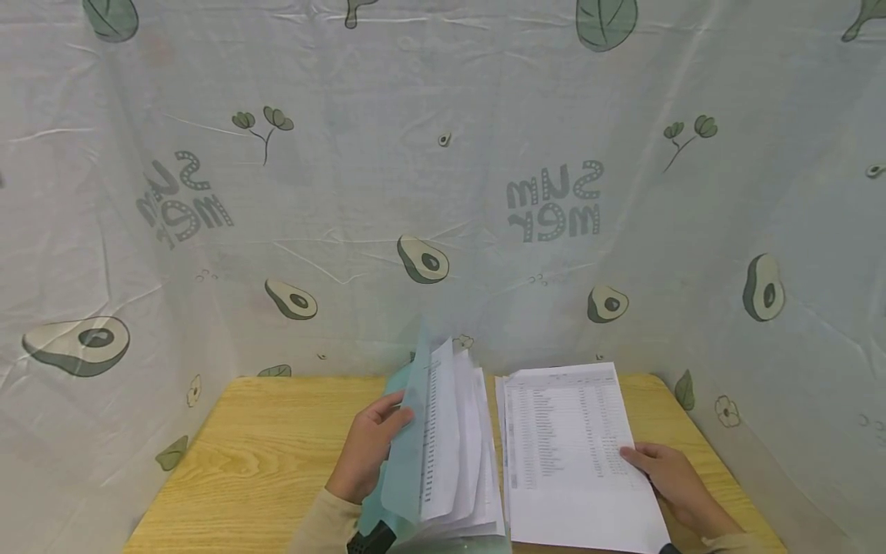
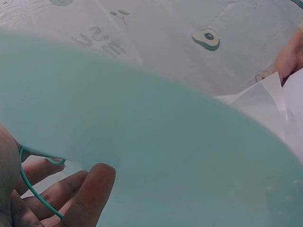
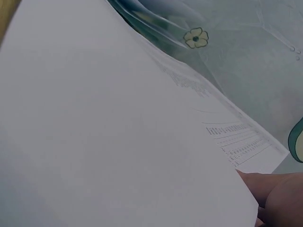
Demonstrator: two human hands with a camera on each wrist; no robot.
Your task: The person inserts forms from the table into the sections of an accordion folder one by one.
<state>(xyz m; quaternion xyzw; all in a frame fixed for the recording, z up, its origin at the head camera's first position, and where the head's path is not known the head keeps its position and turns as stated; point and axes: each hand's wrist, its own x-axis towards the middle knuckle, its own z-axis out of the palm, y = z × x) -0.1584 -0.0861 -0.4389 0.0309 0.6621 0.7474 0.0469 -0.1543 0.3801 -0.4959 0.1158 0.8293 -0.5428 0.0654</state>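
Observation:
My left hand (image 1: 370,442) grips the cover of a pale teal document folder (image 1: 408,446), which stands partly open and tilted up. In the left wrist view the thumb lies against the translucent cover (image 2: 165,142), and a thin teal elastic cord (image 2: 33,191) loops across the fingers. Inside the folder, several loose white printed sheets (image 1: 446,438) fan out. My right hand (image 1: 678,485) pinches the right edge of a stack of printed papers (image 1: 567,431) beside the folder. In the right wrist view a blank white sheet face (image 3: 104,118) hides much of the stack.
A wooden table (image 1: 277,454) lies beneath the folder and papers. Behind and at both sides hangs a pale curtain (image 1: 457,185) printed with avocados and leaves, reaching the table's back edge.

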